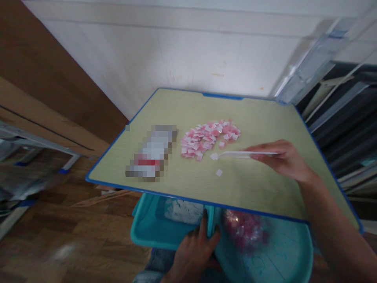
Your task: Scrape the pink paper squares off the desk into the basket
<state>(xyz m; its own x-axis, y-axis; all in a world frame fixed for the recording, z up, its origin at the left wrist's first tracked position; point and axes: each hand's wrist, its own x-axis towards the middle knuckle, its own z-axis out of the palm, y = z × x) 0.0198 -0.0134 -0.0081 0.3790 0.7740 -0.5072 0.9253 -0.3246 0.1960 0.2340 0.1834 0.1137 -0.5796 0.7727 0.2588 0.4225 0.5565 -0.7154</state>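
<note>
My right hand [278, 159] is closed around a pair of white tweezers [235, 153], held low over the yellow-green board. Their tip points left, at a couple of small white squares [214, 156]. Another single white square [219, 172] lies a little nearer to me. Just beyond the tip spreads a pile of small pink and white squares [203, 137]. Below the board's front edge, my left hand [196, 245] grips the inner rim of a teal tray [156, 239], index finger and thumb on the rim. A whitish packet [184, 211] rests inside that tray.
The blue-edged tabletop [176, 106] meets a white wall panel [191, 55]. A pixelated phone-like object [151, 153] lies at its left. A second teal tray [288, 251] holds a clear bag of pinkish-red pieces [247, 232]. A clear plastic piece [312, 63] leans at the right.
</note>
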